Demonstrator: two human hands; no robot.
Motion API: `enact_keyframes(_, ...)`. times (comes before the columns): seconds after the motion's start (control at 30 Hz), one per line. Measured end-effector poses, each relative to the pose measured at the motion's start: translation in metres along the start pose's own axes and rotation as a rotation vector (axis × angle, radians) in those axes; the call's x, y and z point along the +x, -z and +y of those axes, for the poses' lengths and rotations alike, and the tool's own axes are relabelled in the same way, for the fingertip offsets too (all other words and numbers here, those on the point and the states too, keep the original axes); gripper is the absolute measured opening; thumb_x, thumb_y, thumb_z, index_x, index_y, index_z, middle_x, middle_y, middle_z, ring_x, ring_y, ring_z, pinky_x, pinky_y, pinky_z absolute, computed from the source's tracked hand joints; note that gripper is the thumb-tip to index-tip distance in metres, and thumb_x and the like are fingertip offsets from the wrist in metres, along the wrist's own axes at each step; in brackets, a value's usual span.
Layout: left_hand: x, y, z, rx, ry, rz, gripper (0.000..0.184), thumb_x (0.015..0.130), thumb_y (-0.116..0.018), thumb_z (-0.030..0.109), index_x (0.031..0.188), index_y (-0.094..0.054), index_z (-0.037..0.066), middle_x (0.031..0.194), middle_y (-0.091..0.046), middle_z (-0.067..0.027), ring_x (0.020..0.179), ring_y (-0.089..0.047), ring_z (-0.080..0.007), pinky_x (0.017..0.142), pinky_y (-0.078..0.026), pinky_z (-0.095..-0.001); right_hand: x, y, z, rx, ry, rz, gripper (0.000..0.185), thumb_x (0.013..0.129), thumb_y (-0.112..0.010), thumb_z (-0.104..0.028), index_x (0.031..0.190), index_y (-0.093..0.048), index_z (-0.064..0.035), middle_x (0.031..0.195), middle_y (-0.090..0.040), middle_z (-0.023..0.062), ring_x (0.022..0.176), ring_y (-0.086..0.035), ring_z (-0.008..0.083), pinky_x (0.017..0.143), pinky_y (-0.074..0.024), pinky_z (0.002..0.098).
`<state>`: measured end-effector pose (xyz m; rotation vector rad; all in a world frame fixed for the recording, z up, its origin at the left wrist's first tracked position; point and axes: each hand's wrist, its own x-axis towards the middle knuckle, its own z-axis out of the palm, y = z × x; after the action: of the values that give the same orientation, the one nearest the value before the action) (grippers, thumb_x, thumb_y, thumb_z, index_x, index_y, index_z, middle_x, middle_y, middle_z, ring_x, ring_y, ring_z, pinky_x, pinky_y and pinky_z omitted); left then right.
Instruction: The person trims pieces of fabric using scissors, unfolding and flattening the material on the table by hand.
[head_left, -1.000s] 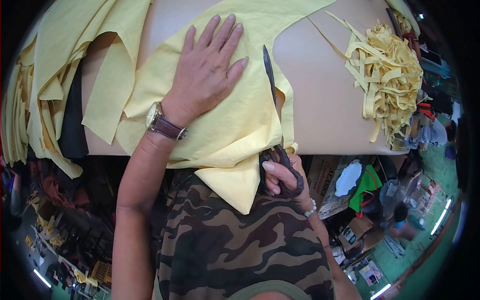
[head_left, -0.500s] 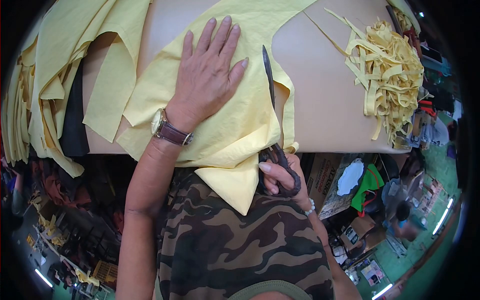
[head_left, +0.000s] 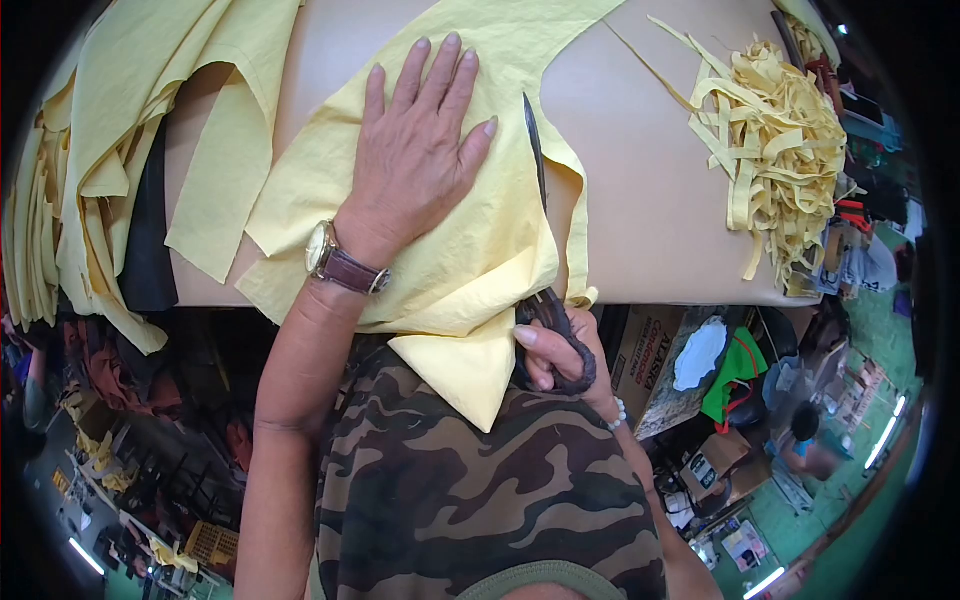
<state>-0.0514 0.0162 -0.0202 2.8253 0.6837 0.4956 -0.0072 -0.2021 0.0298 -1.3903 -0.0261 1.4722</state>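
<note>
Yellow cloth (head_left: 470,240) lies on the counter (head_left: 660,210), one folded corner hanging over the near edge. The left hand (head_left: 415,165) lies flat on it, spread a little; the right hand (head_left: 552,352) grips dark scissors (head_left: 538,152) near its right side.

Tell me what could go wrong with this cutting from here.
The cloth is bunched beside the scissors, so a fold might get nicked. Its near corner hangs off the table and could tug the cut off line. The left hand lies near the blade; a slip might cut it.
</note>
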Motion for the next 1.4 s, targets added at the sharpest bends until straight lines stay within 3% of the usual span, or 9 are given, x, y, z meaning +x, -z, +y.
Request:
enact_keyframes(0.33,-0.001,0.002,0.002,-0.008,0.012,-0.003,0.053,0.089,-0.043,0.034,0.134,-0.033,0.007,0.14,-0.031,-0.0108,0.13,-0.026,-0.03,0.104,-0.018,-0.0495,0.007,-0.003,-0.005,0.046,0.09,-0.003,0.028,0.081,-0.064,-0.022,0.066,-0.05,-0.0034,0.048,-0.047,-0.0004,0.038,-0.044,0.0054,0.037,-0.0318,0.0183)
enact_keyframes(0.8,-0.009,0.0,0.017,0.007,0.095,0.05,0.051,0.088,-0.043,0.033,0.129,-0.039,0.002,0.135,-0.036,-0.0151,0.127,-0.028,-0.0316,0.101,-0.02,-0.0527,0.009,-0.012,-0.005,0.058,0.067,0.024,0.026,0.084,-0.061,-0.017,0.065,-0.048,-0.0031,0.047,-0.045,-0.0013,0.037,-0.044,0.0052,0.036,-0.0332,0.0194)
enact_keyframes(1.0,-0.005,0.008,0.019,0.033,0.081,0.073,0.045,0.084,-0.051,0.027,0.121,-0.046,0.002,0.127,-0.044,-0.0155,0.12,-0.037,-0.0311,0.095,-0.029,-0.0495,0.008,-0.012,-0.002,0.045,0.067,0.007,0.026,0.084,-0.06,-0.016,0.065,-0.048,-0.0033,0.047,-0.045,-0.0015,0.037,-0.043,0.0051,0.035,-0.0323,0.0196)
enact_keyframes(1.1,0.025,0.045,0.017,0.036,0.162,-0.419,0.04,0.085,-0.052,0.025,0.119,-0.048,0.005,0.126,-0.046,-0.0145,0.119,-0.041,-0.0281,0.095,-0.034,-0.0439,0.008,-0.013,0.0,0.03,0.09,0.009,0.026,0.085,-0.059,-0.018,0.066,-0.048,-0.0032,0.047,-0.046,-0.001,0.037,-0.043,0.0046,0.035,-0.0318,0.0186)
enact_keyframes(1.2,0.066,0.068,0.008,0.193,-0.017,-0.722,0.037,0.082,-0.056,0.023,0.115,-0.05,0.005,0.122,-0.049,-0.0131,0.117,-0.043,-0.0257,0.096,-0.035,-0.0397,0.008,-0.012,-0.002,0.04,0.103,-0.022,0.024,0.086,-0.057,-0.018,0.069,-0.05,-0.0033,0.047,-0.048,-0.0014,0.037,-0.043,0.0039,0.035,-0.0324,0.0181)
enact_keyframes(1.3,0.068,0.032,-0.032,-0.121,-0.431,-0.159,0.046,0.084,-0.054,0.028,0.123,-0.044,0.005,0.13,-0.042,-0.0139,0.122,-0.038,-0.0274,0.1,-0.03,-0.0428,0.009,-0.006,-0.001,0.044,0.095,-0.051,0.023,0.086,-0.057,-0.019,0.071,-0.05,-0.003,0.047,-0.047,-0.0015,0.038,-0.043,0.0037,0.036,-0.0327,0.0177)
enact_keyframes(1.4,0.059,0.012,-0.037,-0.046,-0.446,-0.152,0.057,0.085,-0.05,0.033,0.132,-0.034,0.005,0.138,-0.032,-0.0137,0.128,-0.029,-0.0291,0.105,-0.022,-0.0452,0.006,-0.004,-0.008,0.023,0.096,-0.055,0.023,0.086,-0.057,-0.018,0.07,-0.05,-0.0034,0.048,-0.045,-0.0023,0.038,-0.043,0.0038,0.036,-0.032,0.0176)
